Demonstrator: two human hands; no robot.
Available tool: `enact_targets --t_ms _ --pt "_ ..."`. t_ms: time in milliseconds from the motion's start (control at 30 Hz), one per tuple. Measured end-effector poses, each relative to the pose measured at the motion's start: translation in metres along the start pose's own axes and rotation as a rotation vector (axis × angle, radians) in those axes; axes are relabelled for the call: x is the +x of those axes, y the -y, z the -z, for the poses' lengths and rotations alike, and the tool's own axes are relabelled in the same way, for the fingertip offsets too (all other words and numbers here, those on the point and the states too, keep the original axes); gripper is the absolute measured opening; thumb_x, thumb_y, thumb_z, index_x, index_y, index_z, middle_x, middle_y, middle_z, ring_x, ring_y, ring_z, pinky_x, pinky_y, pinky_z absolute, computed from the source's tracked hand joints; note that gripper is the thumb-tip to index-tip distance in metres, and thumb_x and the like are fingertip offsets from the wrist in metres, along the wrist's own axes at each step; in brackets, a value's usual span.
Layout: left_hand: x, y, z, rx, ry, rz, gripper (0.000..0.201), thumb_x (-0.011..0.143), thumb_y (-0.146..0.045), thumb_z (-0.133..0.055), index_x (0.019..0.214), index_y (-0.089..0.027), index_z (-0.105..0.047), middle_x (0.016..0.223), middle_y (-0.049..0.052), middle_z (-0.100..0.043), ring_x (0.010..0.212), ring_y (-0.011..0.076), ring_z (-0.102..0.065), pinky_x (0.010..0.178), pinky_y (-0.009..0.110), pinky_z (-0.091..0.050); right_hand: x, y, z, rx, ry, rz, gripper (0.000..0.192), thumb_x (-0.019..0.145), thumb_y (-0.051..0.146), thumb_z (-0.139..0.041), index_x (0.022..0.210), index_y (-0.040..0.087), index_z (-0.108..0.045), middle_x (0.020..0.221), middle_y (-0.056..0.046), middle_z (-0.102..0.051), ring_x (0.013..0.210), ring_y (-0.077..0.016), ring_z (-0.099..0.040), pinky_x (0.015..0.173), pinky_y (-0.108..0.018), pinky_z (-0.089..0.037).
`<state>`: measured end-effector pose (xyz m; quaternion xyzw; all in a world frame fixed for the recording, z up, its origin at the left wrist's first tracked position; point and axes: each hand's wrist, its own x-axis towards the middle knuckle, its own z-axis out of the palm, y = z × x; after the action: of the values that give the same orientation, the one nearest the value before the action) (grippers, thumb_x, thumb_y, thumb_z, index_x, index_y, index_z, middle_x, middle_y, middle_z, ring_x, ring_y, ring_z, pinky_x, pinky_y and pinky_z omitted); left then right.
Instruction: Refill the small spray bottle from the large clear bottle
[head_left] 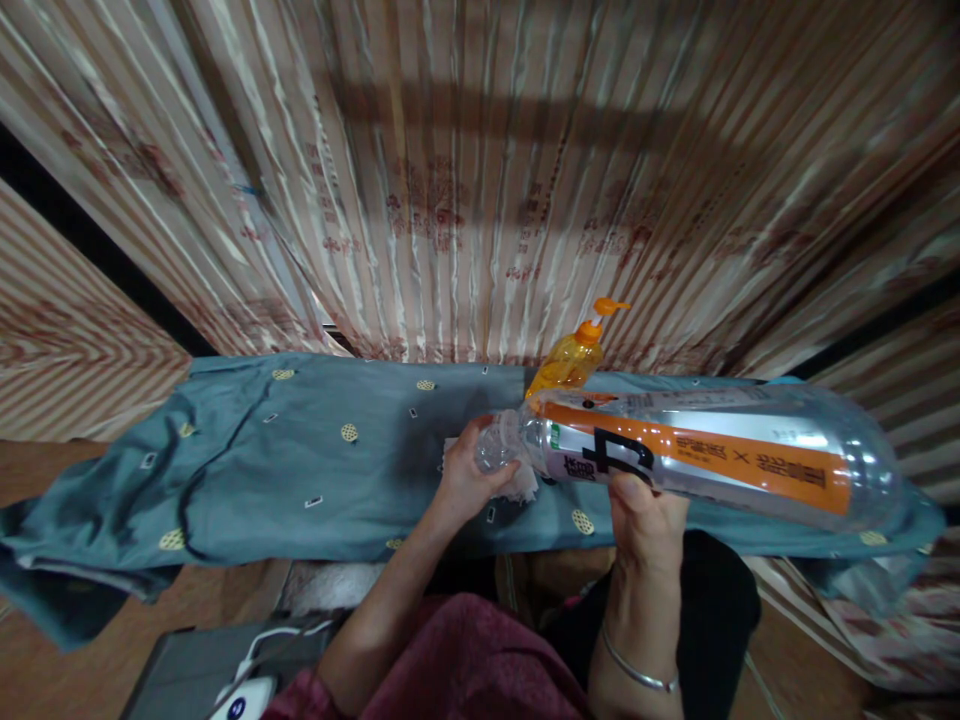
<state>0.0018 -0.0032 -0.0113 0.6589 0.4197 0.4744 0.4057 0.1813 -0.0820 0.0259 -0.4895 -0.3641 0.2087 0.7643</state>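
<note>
My right hand is wrapped around a large clear plastic bottle with an orange and silver label. The bottle lies almost level, its neck pointing left. My left hand grips a small clear plastic container, whose exact kind I cannot make out. The bottle's mouth end meets or overlaps this container; whether they touch is unclear. Under the left hand sits a crumpled white tissue or cloth. Just behind the bottle's neck stands a yellow pump bottle with an orange pump head, its lower part partly hidden.
A grey-green patterned cloth covers the long narrow table. Pleated striped curtains hang close behind it and at both sides. At the lower left, a white device with a cable lies on a grey box.
</note>
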Motion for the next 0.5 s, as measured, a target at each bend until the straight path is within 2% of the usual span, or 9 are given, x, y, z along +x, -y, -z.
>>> enact_targets --t_ms 500 --pt "0.0002 -0.0013 0.0014 0.02 0.006 -0.007 0.056 0.067 -0.023 -0.081 0.119 -0.019 -0.06 0.115 0.007 -0.074 0.107 0.025 -0.072 0.098 0.041 -0.056 0.0018 0.0013 0.0001 0.001 0.011 0.02 0.037 0.065 0.042 -0.085 0.093 0.02 -0.075 0.094 -0.007 -0.077 0.096 -0.0272 -0.071 0.105 -0.051 -0.048"
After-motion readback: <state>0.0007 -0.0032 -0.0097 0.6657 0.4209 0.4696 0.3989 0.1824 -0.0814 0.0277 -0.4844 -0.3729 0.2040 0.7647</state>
